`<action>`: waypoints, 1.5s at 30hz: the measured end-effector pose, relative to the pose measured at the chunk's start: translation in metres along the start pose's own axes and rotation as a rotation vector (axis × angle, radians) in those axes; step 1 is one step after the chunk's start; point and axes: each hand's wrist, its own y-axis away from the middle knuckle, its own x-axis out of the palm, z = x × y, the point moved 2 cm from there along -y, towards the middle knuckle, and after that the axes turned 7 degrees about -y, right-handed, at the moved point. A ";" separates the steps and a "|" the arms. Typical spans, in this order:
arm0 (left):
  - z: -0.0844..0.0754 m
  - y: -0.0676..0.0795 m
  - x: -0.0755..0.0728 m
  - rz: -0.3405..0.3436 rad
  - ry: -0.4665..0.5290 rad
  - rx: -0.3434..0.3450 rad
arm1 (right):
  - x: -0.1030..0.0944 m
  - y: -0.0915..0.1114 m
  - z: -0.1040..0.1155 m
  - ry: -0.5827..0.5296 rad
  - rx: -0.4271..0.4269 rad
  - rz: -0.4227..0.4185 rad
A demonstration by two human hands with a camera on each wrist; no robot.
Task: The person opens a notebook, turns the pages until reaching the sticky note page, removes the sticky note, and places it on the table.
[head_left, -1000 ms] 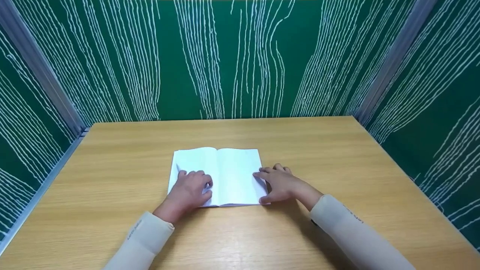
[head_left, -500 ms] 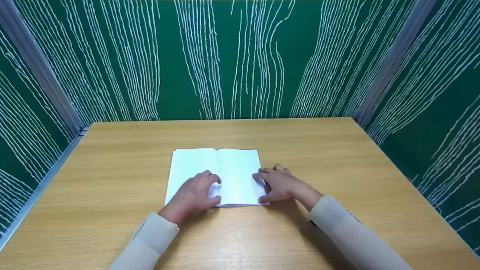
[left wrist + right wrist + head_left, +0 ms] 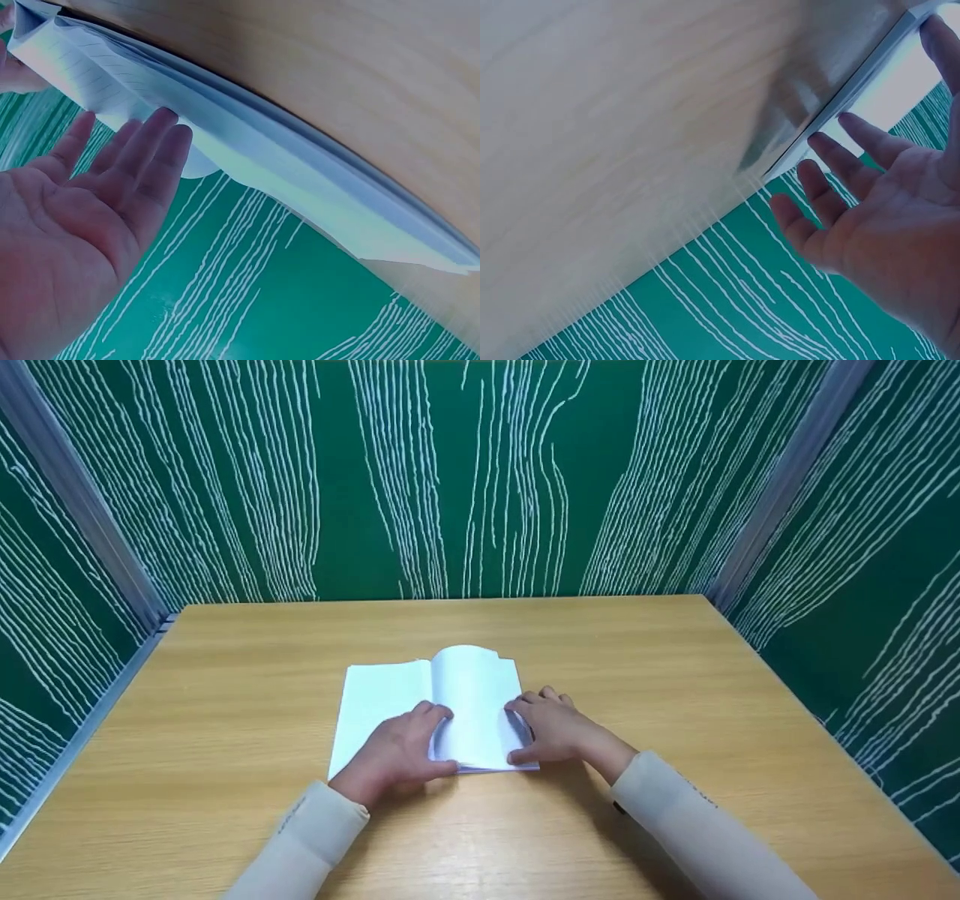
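Observation:
An open notebook [image 3: 371, 697] with white pages lies on the wooden table. One of its pages [image 3: 466, 682] arches up over the right half, its top edge bulging above the sheets below. My left hand [image 3: 403, 746] lies over the notebook near its fold, fingertips and thumb against the arched page. In the left wrist view its fingers are nearly straight beside the pages, where faint ruled lines show. My right hand [image 3: 553, 727] spans the notebook's right edge, thumb at the lower corner and fingers spread higher up. The right wrist view shows those fingers loosely extended along the edge.
The wooden table [image 3: 637, 660] extends around the notebook on all sides. Green panels [image 3: 480, 510] with wavy white lines stand behind it and at both sides, joined by grey metal posts [image 3: 780, 487].
My left hand has moved to the right across the notebook, from the left page to the fold and beyond. A page now bulges over the right half. My right hand has hardly moved.

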 end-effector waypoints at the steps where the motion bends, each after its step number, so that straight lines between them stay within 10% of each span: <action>1: 0.000 0.000 0.000 0.001 0.007 -0.003 | 0.000 0.000 0.001 0.003 -0.008 -0.006; 28: 0.001 0.006 -0.004 -0.038 0.080 -0.091 | -0.002 0.004 -0.004 0.001 -0.040 0.026; 45: 0.000 0.007 -0.004 -0.092 -0.012 0.002 | -0.002 0.003 -0.005 -0.011 -0.079 0.013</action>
